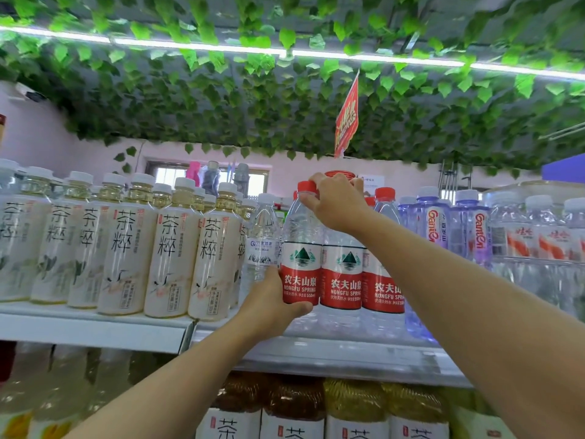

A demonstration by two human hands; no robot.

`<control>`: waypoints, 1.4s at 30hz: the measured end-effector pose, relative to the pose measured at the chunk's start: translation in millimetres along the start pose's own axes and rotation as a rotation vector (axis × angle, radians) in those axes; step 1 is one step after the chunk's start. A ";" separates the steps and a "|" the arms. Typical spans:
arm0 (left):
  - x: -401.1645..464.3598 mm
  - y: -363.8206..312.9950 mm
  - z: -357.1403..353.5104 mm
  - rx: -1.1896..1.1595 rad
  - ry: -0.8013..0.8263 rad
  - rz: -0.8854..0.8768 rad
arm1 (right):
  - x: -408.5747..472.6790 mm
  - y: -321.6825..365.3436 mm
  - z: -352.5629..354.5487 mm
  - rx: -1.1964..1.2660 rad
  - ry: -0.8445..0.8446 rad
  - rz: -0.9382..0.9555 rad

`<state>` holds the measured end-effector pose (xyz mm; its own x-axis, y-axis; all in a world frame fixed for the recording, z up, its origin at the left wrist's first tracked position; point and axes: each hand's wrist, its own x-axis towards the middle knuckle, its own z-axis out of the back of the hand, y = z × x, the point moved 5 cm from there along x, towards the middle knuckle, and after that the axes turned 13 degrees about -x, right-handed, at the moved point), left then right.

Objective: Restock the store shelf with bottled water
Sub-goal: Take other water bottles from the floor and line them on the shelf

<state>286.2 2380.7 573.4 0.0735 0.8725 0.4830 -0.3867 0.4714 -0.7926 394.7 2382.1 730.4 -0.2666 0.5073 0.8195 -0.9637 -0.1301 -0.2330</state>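
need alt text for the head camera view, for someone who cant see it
Two hands set red-labelled water bottles on a store shelf: the left hand grips one bottle's base, the right hand covers the caps. Tea bottles stand left.

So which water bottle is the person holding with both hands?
Look at the top shelf, right of the cream tea bottles. It is the leftmost red-label bottle: the left hand grips its base and the right hand its neck.
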 end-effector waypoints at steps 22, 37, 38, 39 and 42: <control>-9.6 -4.7 -4.2 0.056 -0.038 -0.036 | -6.7 -44.9 0.9 -0.010 0.016 -0.179; -40.0 -16.1 13.5 0.128 -0.191 -0.084 | -62.3 -41.8 28.5 0.105 -0.133 -0.214; -47.1 -18.6 14.7 0.125 -0.214 -0.120 | -73.2 -39.9 34.0 0.150 -0.154 -0.218; -55.9 -21.3 14.9 0.120 -0.237 -0.167 | -85.2 -37.2 38.4 0.195 -0.164 -0.225; -84.9 -19.5 5.1 0.133 -0.229 -0.270 | -127.1 -26.3 43.9 0.279 -0.122 -0.253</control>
<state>282.8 2296.7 549.7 -0.0127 0.6608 0.7504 -0.4988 0.6463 -0.5775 453.4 2283.6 655.3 -0.0030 0.4501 0.8930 -0.9608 -0.2489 0.1222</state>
